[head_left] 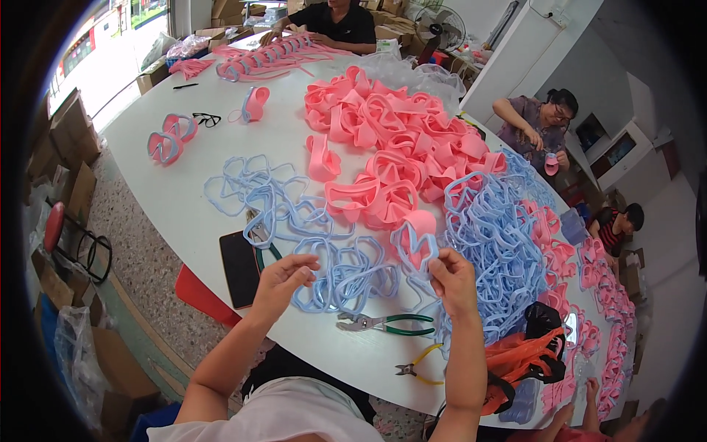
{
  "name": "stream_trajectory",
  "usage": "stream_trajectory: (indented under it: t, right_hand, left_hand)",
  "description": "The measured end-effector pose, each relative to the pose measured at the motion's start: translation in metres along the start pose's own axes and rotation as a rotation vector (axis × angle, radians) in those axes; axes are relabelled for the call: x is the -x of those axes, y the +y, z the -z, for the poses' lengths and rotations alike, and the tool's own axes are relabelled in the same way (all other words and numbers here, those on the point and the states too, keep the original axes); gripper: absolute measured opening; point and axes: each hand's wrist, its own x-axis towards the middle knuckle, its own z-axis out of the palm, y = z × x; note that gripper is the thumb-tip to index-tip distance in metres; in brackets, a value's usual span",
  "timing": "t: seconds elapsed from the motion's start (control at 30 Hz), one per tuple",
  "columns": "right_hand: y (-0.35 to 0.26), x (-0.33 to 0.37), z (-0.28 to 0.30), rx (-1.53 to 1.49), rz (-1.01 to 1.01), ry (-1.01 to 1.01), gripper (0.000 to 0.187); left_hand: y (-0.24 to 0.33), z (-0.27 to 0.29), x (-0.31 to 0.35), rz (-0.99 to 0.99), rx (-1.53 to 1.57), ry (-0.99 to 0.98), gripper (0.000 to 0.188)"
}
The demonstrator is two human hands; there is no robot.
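Observation:
My right hand pinches a pale blue goggle-like frame at its edge, above the table. Directly behind that frame is a pink soft mask skirt; I cannot tell whether the two are joined. My left hand is raised with thumb and fingers apart, holding nothing. Loose blue frames lie spread beside and beyond it. To its left are a black phone and a green-handled tool, partly covered by frames. Green-handled pliers and yellow-handled cutters lie between my forearms.
Pink skirts are heaped mid-table, with a blue frame pile to the right. An orange and black bag stands near my right forearm. Eyeglasses and joined pink-blue pieces lie far left. Several people sit around the table.

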Motion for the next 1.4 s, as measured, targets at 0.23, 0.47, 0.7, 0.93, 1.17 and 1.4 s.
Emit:
stream_trajectory:
  t: [0.23, 0.47, 0.7, 0.93, 1.17, 1.4]
  right_hand:
    - [0.022, 0.029, -0.021, 0.68, 0.379, -0.162, 0.012]
    - [0.023, 0.044, -0.026, 0.42, 0.243, -0.302, 0.016]
    - [0.023, 0.026, -0.037, 0.567, 0.42, -0.365, 0.031]
    - [0.079, -0.047, 0.02, 1.562, 0.655, 0.085, 0.042]
    - [0.035, -0.038, 0.01, 0.743, 0.364, -0.004, 0.021]
    - [0.043, -0.008, -0.023, -0.371, 0.073, 0.015, 0.028]
  left_hand:
    - [0.005, -0.028, -0.036, 0.329, 0.266, -0.165, 0.059]
    - [0.005, -0.027, -0.052, 0.512, 0.492, -0.19, 0.068]
    - [0.004, 0.005, -0.043, 0.418, 0.574, -0.076, 0.043]
    - [0.018, -0.002, -0.031, 0.267, 0.473, 0.041, 0.024]
    - [0.028, 0.002, -0.021, 0.181, 0.476, -0.031, 0.029]
    - [0.025, -0.014, -0.021, 0.147, 0.543, -0.138, 0.042]
